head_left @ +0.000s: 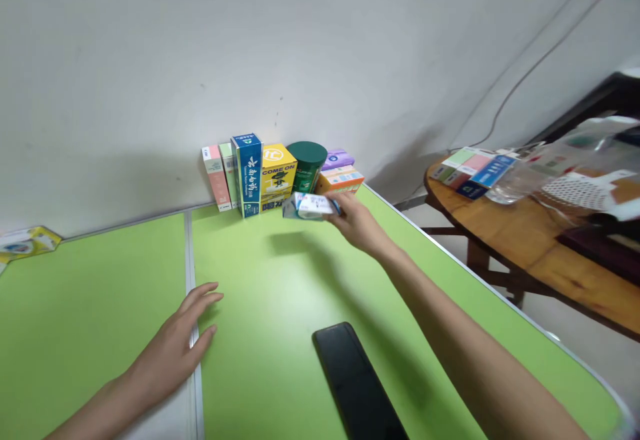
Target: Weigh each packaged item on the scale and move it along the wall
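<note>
My right hand [357,221] grips one end of a small white and blue packet [311,206], held above the green table with its shadow below. Just behind the packet stand an orange box [345,179], a dark green round tub [307,163] and a yellow box [278,172]. To their left are a tall blue toothpaste box [247,177], a pale green box [229,172] and a pink box [217,177]. My left hand [183,337] hovers over the seam of the table, fingers apart, holding nothing.
A black phone [355,380] lies on the green table [250,333] near the front. By the wall at far left rests a yellow packet [30,243]. A purple pack [339,159] sits behind the orange box. On the right, a wooden table [480,227] carries several boxes and plastic items.
</note>
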`<state>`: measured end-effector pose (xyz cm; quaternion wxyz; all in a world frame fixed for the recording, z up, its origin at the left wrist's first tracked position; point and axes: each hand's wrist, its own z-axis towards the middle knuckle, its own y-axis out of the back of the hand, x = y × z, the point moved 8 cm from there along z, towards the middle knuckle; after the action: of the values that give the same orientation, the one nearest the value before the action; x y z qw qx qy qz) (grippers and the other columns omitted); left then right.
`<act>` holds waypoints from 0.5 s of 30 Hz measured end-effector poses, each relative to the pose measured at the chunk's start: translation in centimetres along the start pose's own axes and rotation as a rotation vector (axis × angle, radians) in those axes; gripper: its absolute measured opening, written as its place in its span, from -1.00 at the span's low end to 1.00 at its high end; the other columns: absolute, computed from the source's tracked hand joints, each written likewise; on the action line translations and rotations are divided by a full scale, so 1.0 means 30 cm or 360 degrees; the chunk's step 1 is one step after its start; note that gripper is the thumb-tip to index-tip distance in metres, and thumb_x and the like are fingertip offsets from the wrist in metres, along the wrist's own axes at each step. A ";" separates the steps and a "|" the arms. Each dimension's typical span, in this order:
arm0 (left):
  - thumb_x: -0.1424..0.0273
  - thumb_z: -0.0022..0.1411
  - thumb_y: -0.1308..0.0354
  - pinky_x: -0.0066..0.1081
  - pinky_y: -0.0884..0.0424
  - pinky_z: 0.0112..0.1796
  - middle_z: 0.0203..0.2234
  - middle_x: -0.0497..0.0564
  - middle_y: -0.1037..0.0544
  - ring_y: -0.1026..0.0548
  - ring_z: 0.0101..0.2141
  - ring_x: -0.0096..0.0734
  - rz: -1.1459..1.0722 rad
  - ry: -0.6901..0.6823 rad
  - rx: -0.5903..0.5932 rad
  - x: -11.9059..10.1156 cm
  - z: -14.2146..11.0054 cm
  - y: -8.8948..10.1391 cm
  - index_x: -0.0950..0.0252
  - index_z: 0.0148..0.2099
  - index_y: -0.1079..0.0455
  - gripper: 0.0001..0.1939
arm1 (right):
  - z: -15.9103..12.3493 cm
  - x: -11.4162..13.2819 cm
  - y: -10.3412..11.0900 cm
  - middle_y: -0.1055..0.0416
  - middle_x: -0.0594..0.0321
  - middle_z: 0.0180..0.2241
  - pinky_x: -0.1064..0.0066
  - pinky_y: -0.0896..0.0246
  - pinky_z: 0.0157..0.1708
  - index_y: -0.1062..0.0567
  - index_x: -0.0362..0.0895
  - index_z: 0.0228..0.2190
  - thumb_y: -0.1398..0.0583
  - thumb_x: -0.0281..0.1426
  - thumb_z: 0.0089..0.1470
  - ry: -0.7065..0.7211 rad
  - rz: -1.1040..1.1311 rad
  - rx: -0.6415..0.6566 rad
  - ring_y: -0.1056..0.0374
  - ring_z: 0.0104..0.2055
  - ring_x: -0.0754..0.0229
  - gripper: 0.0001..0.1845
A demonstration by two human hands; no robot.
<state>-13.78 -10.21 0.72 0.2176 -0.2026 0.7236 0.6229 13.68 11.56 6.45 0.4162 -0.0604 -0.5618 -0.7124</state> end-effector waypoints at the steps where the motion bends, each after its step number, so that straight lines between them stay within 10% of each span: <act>1: 0.27 0.31 0.07 -0.01 -0.37 0.03 0.26 0.00 -0.16 -0.28 0.16 -0.10 -0.0008 0.0009 0.0001 0.008 0.009 0.001 0.01 0.21 -0.19 -0.58 | 0.047 0.013 0.030 -0.34 0.07 -0.19 0.17 -0.25 -0.14 -0.38 -0.14 -0.10 -0.12 -0.48 -0.01 0.0029 -0.0004 -0.0070 -0.30 -0.13 0.00 -0.63; 7: 0.35 0.28 0.03 -0.16 -0.45 -0.03 0.25 0.01 -0.17 -0.28 0.16 -0.13 -0.0130 -0.0141 -0.0026 -0.079 0.105 0.009 0.01 0.20 -0.21 -0.56 | 0.374 0.107 0.168 -0.34 0.09 -0.14 0.18 -0.22 -0.09 -0.37 -0.15 -0.01 -0.11 -0.50 -0.02 0.0215 -0.0147 -0.0309 -0.31 -0.12 0.05 -0.53; 15: 0.37 0.30 0.06 -0.08 -0.31 0.09 0.24 0.06 -0.17 -0.26 0.17 -0.15 -0.0143 -0.0240 -0.0040 -0.096 0.147 0.025 0.03 0.26 -0.08 -0.50 | 0.612 0.095 -0.018 -0.35 0.04 -0.04 0.20 -0.21 0.00 -0.39 -0.16 0.01 -0.08 -0.56 0.01 0.0212 -0.0185 -0.0082 -0.31 -0.02 0.01 -0.52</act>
<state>-11.55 -5.67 2.40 0.2967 -0.1901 0.6874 0.6350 4.48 25.71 14.26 0.4088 0.0092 -0.5171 -0.7519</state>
